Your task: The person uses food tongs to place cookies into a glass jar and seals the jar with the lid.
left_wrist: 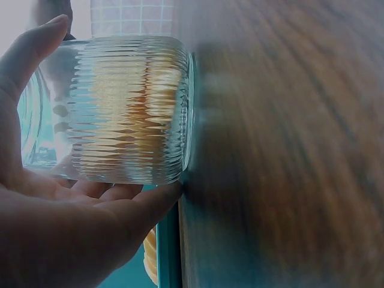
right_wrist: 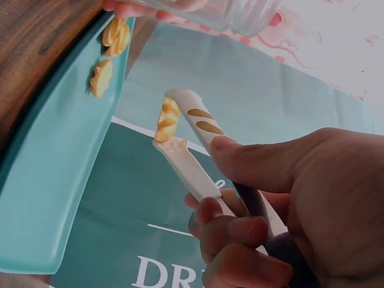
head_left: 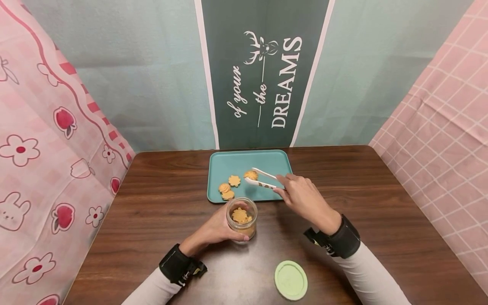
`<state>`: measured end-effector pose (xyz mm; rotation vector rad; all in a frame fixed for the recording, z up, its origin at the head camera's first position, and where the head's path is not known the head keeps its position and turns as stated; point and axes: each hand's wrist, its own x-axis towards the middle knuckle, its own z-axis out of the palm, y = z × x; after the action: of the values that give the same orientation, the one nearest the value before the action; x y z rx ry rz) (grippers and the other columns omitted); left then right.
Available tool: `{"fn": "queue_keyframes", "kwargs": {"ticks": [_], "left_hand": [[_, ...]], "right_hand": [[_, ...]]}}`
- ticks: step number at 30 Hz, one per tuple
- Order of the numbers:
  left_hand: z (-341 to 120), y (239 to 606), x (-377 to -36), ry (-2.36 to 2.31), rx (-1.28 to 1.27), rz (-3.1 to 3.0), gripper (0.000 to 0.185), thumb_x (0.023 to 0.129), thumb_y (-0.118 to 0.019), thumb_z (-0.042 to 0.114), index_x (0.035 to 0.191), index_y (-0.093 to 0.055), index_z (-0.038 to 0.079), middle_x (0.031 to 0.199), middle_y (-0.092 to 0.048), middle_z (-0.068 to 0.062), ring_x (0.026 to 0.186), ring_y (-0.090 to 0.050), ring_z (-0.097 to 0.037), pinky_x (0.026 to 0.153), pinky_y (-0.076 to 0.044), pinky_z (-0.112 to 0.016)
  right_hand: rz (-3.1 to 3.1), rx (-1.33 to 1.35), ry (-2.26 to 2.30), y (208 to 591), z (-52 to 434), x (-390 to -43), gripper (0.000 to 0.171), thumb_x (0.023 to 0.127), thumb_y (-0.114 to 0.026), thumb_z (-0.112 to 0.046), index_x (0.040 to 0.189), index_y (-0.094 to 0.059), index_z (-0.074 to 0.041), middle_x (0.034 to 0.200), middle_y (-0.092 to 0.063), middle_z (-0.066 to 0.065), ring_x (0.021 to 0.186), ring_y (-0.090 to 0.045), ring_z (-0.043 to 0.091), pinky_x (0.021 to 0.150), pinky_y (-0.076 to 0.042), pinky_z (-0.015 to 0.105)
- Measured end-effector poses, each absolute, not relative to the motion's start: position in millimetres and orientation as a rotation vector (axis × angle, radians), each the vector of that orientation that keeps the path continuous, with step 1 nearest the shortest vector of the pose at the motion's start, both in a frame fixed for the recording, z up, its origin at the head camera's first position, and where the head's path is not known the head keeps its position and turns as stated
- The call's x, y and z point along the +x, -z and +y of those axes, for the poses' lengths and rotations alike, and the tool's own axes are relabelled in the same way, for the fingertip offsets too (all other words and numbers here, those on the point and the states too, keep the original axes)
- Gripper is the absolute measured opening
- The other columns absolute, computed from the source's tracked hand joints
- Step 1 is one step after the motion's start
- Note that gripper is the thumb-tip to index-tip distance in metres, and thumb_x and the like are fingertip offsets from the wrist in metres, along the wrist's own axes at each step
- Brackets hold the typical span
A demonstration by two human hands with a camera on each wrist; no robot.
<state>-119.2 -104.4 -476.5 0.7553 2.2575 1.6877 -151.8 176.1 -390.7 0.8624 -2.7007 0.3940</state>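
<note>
My right hand (head_left: 303,197) grips white tongs (head_left: 263,184), and a cookie (right_wrist: 168,120) is pinched between their tips, raised above the teal tray (head_left: 263,159) in the right wrist view. With its thumb and fingers around the side, my left hand (head_left: 219,226) holds a ribbed glass jar (left_wrist: 126,114) upright on the table. Flower-shaped cookies (head_left: 240,215) lie inside the open-topped jar. On the tray's left part are a single cookie (head_left: 234,181) and two more overlapping near the corner, a swirl cookie (head_left: 224,187) among them.
A round light green lid (head_left: 291,280) lies on the brown wooden table (head_left: 160,182), near the front between the forearms. Behind the table hangs a green and grey cloth (head_left: 267,84). Pink patterned curtains (head_left: 38,169) flank both sides.
</note>
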Motion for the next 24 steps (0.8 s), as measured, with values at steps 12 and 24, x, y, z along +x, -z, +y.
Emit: {"fn": "queue_keyframes", "kwargs": {"ticks": [12,24], "left_hand": [[-104,476,-120,-1.691,0.754,2.264,0.079,0.069,-0.101,0.015,0.135,-0.059,0.005,0.139,-0.060,-0.008,0.134,-0.053,-0.024,0.118,-0.038,-0.037],[-104,476,-120,-1.687,0.751,2.266,0.079,0.068,-0.101,0.014,0.135,-0.059,0.003,0.139,-0.061,-0.009,0.134,-0.054,-0.024,0.118,-0.038,-0.036]], "right_hand": [[-2.708,0.849,-0.402,382,177,-147,0.032,0.099,-0.077,-0.018,0.122,-0.072,0.003,0.077,-0.057,0.004,0.056,-0.046,0.012,0.049,-0.039,0.027],[-2.654,0.884,-0.373,374,175,-136,0.032,0.097,-0.078,-0.018,0.121,-0.071,0.002,0.076,-0.054,0.003,0.055,-0.047,0.011,0.049,-0.041,0.028]]}}
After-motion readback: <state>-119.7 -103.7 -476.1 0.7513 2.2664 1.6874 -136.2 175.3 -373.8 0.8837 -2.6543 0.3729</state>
